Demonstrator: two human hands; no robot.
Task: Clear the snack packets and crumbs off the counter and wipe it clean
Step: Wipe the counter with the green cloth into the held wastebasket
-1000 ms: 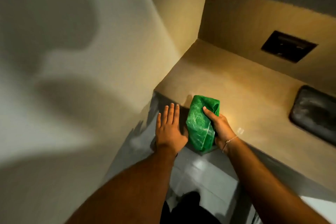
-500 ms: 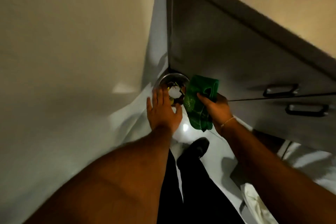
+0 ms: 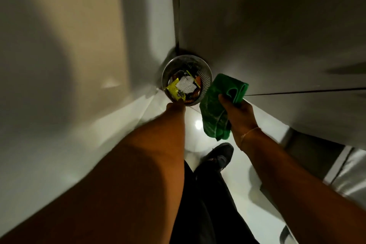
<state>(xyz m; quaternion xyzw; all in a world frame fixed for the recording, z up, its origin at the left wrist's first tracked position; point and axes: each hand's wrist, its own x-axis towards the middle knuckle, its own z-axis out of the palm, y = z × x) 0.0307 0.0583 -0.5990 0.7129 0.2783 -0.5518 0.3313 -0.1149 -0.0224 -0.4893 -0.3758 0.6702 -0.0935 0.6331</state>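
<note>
While right hand (image 3: 240, 112) grips cloth (image 3: 216, 105), left hand (image 3: 175, 106) dips toward bin (image 3: 206, 83) — fingers hidden.

A green cloth (image 3: 214, 105), a yellow packet (image 3: 175, 91), a silvery metal bin (image 3: 206, 70), black trousers (image 3: 206, 204).

Folded green cloth (image 3: 216, 105) hanging beside the bin, yellow snack packet (image 3: 175, 91) crumpled inside the bin

No legible text in this view. Yellow packet (image 3: 175, 91) inside the metal bin (image 3: 206, 77) carries a dark printed mark, too blurred to read. White wrapper (image 3: 186, 85) beside it shows a faint grid pattern, no readable characters.
</note>
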